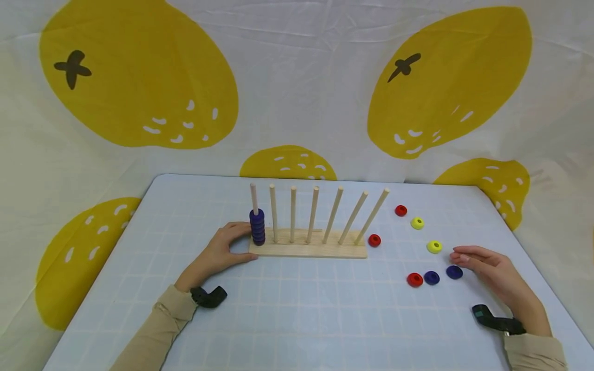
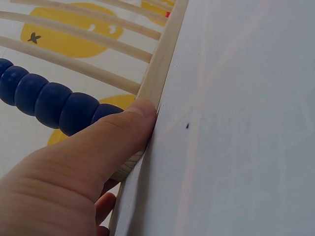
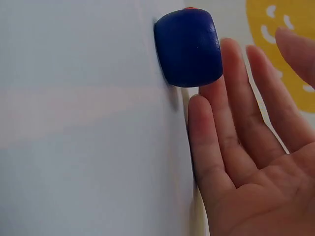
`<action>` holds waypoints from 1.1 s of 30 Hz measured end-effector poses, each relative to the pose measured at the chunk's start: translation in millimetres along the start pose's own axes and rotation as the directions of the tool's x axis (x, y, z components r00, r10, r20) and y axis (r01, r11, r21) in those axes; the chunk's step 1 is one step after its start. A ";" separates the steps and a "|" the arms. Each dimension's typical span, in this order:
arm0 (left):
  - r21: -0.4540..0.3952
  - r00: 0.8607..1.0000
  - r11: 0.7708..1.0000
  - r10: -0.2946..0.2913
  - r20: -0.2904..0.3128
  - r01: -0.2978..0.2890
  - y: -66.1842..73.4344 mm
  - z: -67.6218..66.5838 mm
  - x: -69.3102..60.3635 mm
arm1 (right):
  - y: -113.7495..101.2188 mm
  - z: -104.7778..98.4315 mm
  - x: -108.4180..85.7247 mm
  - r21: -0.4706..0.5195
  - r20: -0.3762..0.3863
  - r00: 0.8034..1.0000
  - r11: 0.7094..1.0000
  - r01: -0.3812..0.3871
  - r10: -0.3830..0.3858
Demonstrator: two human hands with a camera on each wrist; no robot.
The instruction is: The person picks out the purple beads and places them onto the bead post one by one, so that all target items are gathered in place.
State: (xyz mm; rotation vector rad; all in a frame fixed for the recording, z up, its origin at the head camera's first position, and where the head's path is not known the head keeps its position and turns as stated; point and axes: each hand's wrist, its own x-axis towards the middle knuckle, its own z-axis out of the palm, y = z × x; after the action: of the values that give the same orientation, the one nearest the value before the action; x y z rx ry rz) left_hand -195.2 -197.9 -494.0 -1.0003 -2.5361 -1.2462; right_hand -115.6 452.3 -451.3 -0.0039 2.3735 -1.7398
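Observation:
A wooden peg rack [image 1: 311, 251] with several upright pegs stands on the table. Dark blue beads [image 1: 257, 229] are stacked on its leftmost peg. My left hand [image 1: 221, 255] grips the left end of the rack's base; in the left wrist view its thumb [image 2: 113, 132] presses on the base's front edge below the beads. At the right, my right hand [image 1: 494, 273] is beside a loose blue bead [image 1: 454, 272], fingers loosely extended and holding nothing. The right wrist view has that blue bead [image 3: 189, 48] just beyond the fingertips; whether they touch it I cannot tell.
Around the rack's right side lie another blue bead [image 1: 431, 277], red beads [image 1: 415, 280], [image 1: 374, 240], [image 1: 401, 210] and yellow beads [image 1: 434, 247], [image 1: 417, 223]. The white table [image 1: 297, 319] ends behind at a lemon-patterned cloth [image 1: 301, 77].

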 end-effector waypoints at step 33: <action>0.005 1.000 1.000 0.012 0.000 -0.012 -1.8 0.8 0.9 | 6.6 -3.9 -1.1 -0.215 0.159 0.987 0.975 0.055 -0.020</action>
State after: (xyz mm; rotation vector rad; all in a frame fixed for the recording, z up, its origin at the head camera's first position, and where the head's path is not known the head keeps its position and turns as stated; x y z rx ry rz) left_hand -196.9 -197.6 -495.4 -1.0129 -2.5282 -1.2364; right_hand -114.4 458.1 -456.3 -0.2111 2.4485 -1.4256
